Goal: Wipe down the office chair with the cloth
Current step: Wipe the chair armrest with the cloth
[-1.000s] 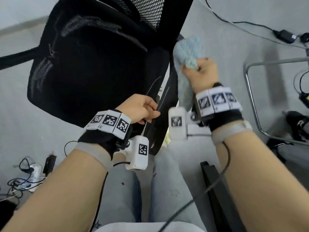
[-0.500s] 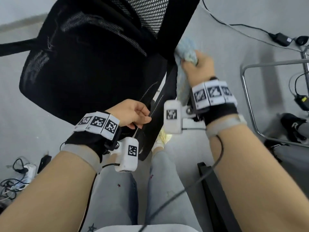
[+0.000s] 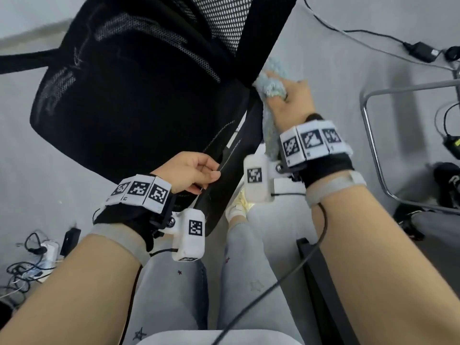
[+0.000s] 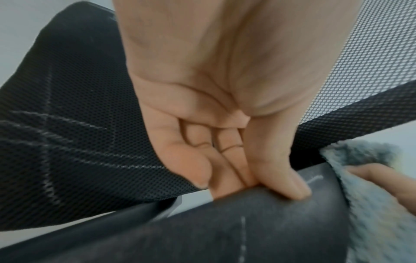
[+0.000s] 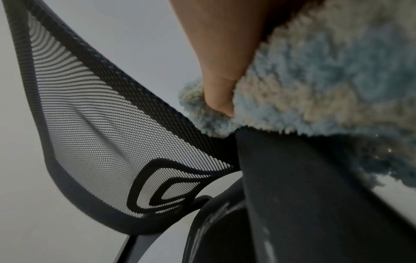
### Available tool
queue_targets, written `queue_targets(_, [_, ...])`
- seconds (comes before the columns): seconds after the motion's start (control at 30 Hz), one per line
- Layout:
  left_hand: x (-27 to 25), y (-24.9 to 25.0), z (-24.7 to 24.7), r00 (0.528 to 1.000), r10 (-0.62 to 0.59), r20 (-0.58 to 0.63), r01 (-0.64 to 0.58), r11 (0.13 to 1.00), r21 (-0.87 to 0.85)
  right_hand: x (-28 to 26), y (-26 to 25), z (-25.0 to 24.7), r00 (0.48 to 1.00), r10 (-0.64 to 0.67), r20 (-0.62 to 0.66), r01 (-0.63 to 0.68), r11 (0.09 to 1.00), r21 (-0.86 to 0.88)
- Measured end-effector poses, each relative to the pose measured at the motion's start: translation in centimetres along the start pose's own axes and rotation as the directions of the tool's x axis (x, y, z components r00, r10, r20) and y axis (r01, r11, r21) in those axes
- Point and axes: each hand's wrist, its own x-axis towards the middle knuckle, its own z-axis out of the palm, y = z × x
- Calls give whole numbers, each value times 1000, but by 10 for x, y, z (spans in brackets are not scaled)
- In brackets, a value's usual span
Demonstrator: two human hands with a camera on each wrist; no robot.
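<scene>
A black mesh office chair (image 3: 129, 95) stands in front of me, its seat to the left and its mesh backrest (image 3: 224, 18) at the top. My left hand (image 3: 191, 170) grips the near end of the black armrest (image 3: 231, 175), thumb on top (image 4: 294, 185). My right hand (image 3: 288, 98) holds a fluffy light blue cloth (image 3: 271, 83) against the far end of that armrest, by the backrest edge. In the right wrist view the cloth (image 5: 315, 92) lies over the armrest (image 5: 303, 195) with my thumb pressed into it.
Grey floor all round. Cables and a power strip (image 3: 37, 255) lie at the lower left, a power adapter (image 3: 420, 51) with its cable at the upper right. A chrome tube frame (image 3: 373, 135) stands at the right, a black bar (image 3: 323, 282) by my right leg.
My right hand has slid the cloth away from me along the armrest toward the backrest. My left hand has kept its grip on the armrest's near end.
</scene>
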Motion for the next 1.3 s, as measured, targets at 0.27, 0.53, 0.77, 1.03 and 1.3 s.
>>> queue_targets(0.27, [12, 2, 10, 984, 140, -111, -144, 989, -31, -45, -1, 2, 1000, 12, 28, -12, 1000, 14])
queue_targets(0.53, [5, -16, 15, 995, 68, -69, -81, 977, -199, -42, -11, -5, 998, 48, 50, -42, 993, -110])
queue_targets(0.77, [-4, -39, 18, 994, 93, -63, -106, 967, -233, -83, -15, 15, 995, 58, 80, -50, 994, -101])
queue_targets(1.03, [-3, -34, 22, 992, 120, -29, -124, 960, -250, -65, -19, 9, 999, 53, 1, -52, 985, -165])
queue_targets(1.3, [-5, -54, 37, 967, 188, -174, -226, 944, -241, -102, -20, 27, 1000, 21, -22, -22, 996, -83])
